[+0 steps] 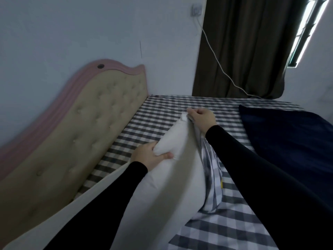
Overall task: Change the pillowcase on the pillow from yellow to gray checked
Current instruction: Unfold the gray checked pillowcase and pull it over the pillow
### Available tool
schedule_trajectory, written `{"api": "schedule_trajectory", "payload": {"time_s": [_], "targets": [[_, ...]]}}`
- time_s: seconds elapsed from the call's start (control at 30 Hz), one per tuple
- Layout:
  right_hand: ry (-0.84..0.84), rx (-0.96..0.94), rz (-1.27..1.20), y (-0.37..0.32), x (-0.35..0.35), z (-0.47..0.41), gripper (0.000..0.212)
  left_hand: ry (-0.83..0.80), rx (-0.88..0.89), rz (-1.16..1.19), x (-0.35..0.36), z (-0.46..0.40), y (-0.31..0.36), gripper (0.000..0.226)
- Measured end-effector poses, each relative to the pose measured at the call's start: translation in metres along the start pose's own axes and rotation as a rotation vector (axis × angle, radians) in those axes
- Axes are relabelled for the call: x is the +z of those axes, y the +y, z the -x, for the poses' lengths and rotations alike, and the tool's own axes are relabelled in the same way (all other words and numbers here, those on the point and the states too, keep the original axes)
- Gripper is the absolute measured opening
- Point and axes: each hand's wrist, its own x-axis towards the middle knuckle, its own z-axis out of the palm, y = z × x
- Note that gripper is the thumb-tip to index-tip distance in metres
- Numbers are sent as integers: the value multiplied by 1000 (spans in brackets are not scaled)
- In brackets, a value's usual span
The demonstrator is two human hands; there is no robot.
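While gripped, pillow between left fingers, right hand

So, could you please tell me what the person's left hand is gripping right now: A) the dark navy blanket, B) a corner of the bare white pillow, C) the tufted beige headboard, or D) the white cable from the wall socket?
B: the left hand is curled round a corner of the bare white pillow, thumb pressed into its stuffing.
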Motion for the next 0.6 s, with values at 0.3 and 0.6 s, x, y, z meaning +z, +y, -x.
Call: {"api": "schedule_trajectory", "payload": {"time_s": [0.3, 0.6], "targets": [[-181, -152, 374, 23, 31, 36, 26, -178, -33, -105, 25, -14, -1, 56], [-283, 47, 248, 129, 56, 90, 18, -337, -140, -47, 44, -6, -55, 34]]}}
